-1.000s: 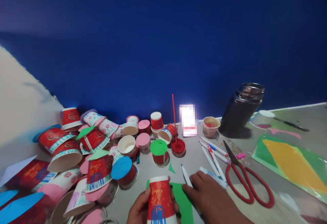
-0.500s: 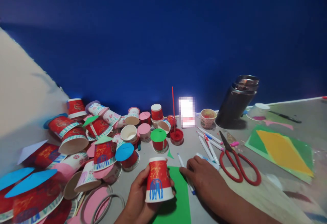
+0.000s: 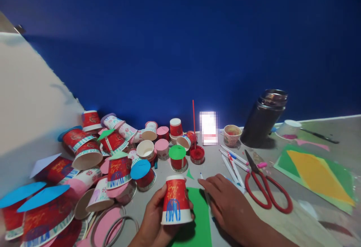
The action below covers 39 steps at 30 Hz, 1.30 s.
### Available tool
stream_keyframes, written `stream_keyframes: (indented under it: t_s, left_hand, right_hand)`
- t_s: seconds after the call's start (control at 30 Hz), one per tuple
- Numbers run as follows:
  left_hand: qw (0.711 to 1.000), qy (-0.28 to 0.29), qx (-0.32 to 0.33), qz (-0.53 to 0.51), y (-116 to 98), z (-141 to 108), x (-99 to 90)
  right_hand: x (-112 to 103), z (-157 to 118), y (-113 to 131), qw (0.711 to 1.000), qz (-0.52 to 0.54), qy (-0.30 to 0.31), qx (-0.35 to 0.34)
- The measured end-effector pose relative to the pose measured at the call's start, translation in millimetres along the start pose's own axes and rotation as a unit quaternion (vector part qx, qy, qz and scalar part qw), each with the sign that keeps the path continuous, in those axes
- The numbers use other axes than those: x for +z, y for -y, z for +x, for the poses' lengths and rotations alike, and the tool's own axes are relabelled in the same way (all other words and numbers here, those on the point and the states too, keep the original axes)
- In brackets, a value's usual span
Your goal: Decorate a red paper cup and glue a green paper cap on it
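My left hand (image 3: 153, 213) is wrapped around a red and white paper cup (image 3: 176, 200), held upside down with its rim toward me. Blue felt-tip strokes form an arch on its side. Beneath it lies a sheet of green paper (image 3: 200, 217). My right hand (image 3: 222, 198) is low over the table beside that sheet, its fingers closed on a white felt-tip pen (image 3: 209, 200). The fingers hide part of the pen, and its lower end is blurred.
Decorated paper cups (image 3: 118, 170) pile up on the left. Behind the hands stand a red pot (image 3: 197, 155) with a thin stick and a dark flask (image 3: 263, 121). Red-handled scissors (image 3: 261, 187), several pens (image 3: 232, 168) and coloured paper sheets (image 3: 318, 179) lie on the right.
The camera view has shifted slightly. My right hand's fingers have closed over the pen, which now shows less. My left hand keeps the cup in nearly the same place.
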<state>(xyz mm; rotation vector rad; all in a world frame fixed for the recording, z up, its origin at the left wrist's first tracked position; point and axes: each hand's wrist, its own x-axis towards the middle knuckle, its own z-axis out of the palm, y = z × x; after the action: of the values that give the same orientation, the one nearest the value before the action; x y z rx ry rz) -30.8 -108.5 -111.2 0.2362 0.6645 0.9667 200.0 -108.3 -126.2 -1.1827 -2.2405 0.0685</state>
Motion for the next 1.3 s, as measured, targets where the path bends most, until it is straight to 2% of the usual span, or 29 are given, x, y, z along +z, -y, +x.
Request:
stream_keyframes:
  t_s: [0.1, 0.17, 0.3, 0.57, 0.63, 0.73, 0.87, 0.97, 1.17, 1.3]
  left_hand:
    - [1.000, 0.004, 0.001, 0.012, 2.0, 1.6, -0.1]
    - [1.000, 0.004, 0.000, 0.015, 4.6, 2.2, 0.4]
    - [0.999, -0.006, -0.018, 0.026, 11.0, -0.6, 3.6]
    - [0.994, 0.066, -0.050, 0.074, 17.4, -9.5, 12.1]
    - [0.993, 0.077, -0.013, 0.094, 16.1, -9.7, 14.9]
    - [0.980, 0.091, 0.084, 0.153, 9.1, -9.0, 16.1]
    - [0.927, 0.143, 0.187, 0.291, -6.9, -12.9, 15.3]
    - [0.871, 0.167, 0.218, 0.408, -16.6, -22.5, 20.1]
    - [0.740, 0.118, 0.272, 0.604, -25.5, -42.0, 40.3]
    - [0.687, 0.125, 0.286, 0.656, -30.5, -42.7, 44.9]
  right_hand:
    - [-5.0, 0.9, 5.0, 0.991, 0.126, -0.051, -0.004]
    - [-7.1, -0.1, 7.6, 0.983, 0.175, -0.044, -0.018]
    - [-7.9, -5.6, 11.4, 0.982, 0.185, 0.008, -0.019]
    - [-14.2, -6.7, 18.6, 0.978, 0.208, 0.019, -0.018]
    - [-18.3, -5.1, 18.4, 0.978, 0.206, 0.006, -0.020]
    - [-22.7, -2.4, 14.6, 0.984, 0.180, -0.020, -0.009]
    - [-21.6, 0.8, 6.5, 0.986, 0.166, -0.032, -0.002]
    - [-17.9, 2.5, 1.7, 0.984, 0.174, -0.026, -0.006]
    - [-18.7, 2.6, 0.7, 0.980, 0.195, -0.007, -0.026]
    - [-23.4, 2.5, 2.2, 0.978, 0.201, 0.005, -0.047]
